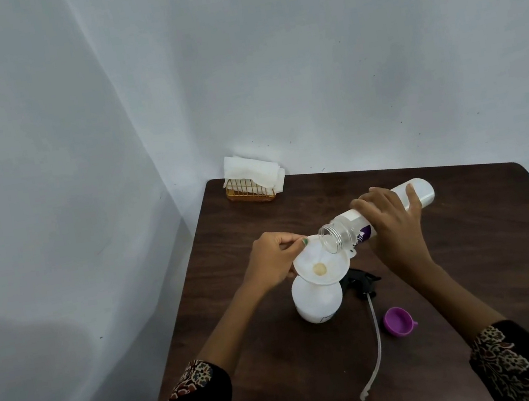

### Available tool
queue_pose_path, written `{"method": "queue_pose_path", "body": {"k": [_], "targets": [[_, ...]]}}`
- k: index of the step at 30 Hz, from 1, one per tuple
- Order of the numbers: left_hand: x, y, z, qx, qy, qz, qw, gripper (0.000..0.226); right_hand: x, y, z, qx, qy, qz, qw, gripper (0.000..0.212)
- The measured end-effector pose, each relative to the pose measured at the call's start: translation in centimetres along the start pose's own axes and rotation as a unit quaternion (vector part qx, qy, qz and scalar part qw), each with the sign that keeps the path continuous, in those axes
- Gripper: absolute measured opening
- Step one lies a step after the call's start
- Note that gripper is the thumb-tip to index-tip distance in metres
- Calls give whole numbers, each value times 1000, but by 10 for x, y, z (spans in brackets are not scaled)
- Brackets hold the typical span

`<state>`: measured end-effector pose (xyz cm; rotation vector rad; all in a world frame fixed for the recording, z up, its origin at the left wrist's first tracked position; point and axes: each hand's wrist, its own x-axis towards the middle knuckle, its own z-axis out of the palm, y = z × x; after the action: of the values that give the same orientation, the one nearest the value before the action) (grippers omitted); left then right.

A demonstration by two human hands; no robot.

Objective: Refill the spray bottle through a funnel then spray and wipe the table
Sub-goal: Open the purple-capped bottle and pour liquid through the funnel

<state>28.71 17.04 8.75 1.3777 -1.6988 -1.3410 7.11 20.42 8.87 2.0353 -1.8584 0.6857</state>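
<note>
- left hand (271, 261) pinches funnel (321, 266) rim at 10 o'clock, funnel seated in spray bottle (317, 301)
- right hand (395, 224) wraps refill bottle (380, 216) (tipped, uncapped), mouth over funnel's 1 o'clock edge

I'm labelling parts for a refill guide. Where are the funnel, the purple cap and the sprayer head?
funnel (313, 256): head view, on its inner wall.
purple cap (397, 321): head view, on its open inside.
sprayer head (361, 281): head view, on the black trigger body.
</note>
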Motion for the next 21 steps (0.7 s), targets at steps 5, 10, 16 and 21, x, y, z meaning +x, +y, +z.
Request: {"method": "queue_pose_path", "body": {"k": [5,10,16,21], "targets": [[-1,0,0,-1,2,-1,1000,19,0,-1,-1,4,6,1,1000,50],[-1,1,-1,-2,1,-2,1000,19,0,-1,1,0,3,-1,1000,49],[-1,1,-1,0,0,-1,1000,19,0,-1,0,0,5,-1,1000,51],[-2,1,-1,6,-1,1,1000,20,-1,-1,-1,2,4,-3,1000,53]]}}
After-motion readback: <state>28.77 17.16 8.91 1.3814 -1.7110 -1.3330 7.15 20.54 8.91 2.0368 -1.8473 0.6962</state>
